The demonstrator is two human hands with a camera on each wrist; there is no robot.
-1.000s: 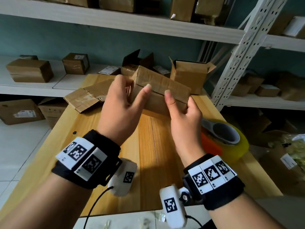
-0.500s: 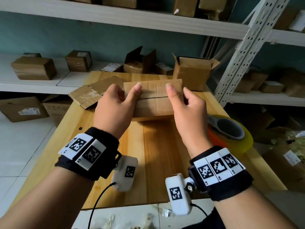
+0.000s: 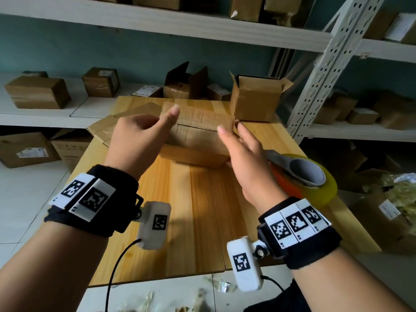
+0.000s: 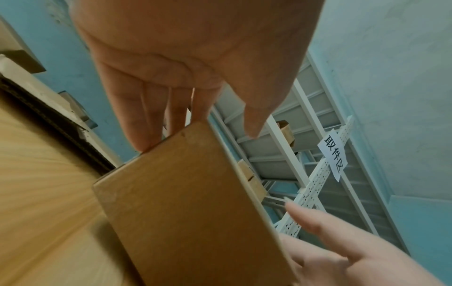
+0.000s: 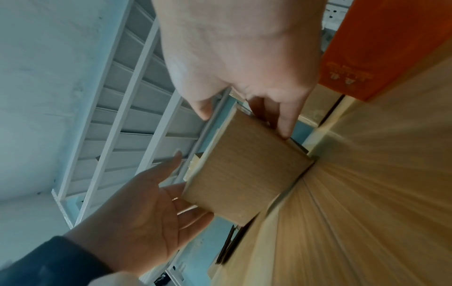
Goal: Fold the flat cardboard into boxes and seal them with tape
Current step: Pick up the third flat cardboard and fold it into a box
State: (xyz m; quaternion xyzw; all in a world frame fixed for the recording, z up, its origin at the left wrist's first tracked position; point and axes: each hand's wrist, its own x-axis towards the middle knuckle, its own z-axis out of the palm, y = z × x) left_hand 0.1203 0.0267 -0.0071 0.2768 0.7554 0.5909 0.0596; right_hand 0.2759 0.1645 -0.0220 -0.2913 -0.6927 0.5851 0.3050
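Box (image 3: 198,140): folded up, standing on the table (image 3: 202,210) between your two hands, its top flaps down with the seam bare.
Left hand (image 3: 135,143): fingers straight and relaxed at the box's left end, fingertips touching its edge, nothing clamped.
Right hand (image 3: 245,158): fingers apart at the right end, thumb over the top, not gripping.
Done: folding, by the look of it.
Left: taping; your tape roll (image 3: 308,176) lies just beyond your right fingers, and flat cardboard (image 3: 105,129) waits past your left fingers.
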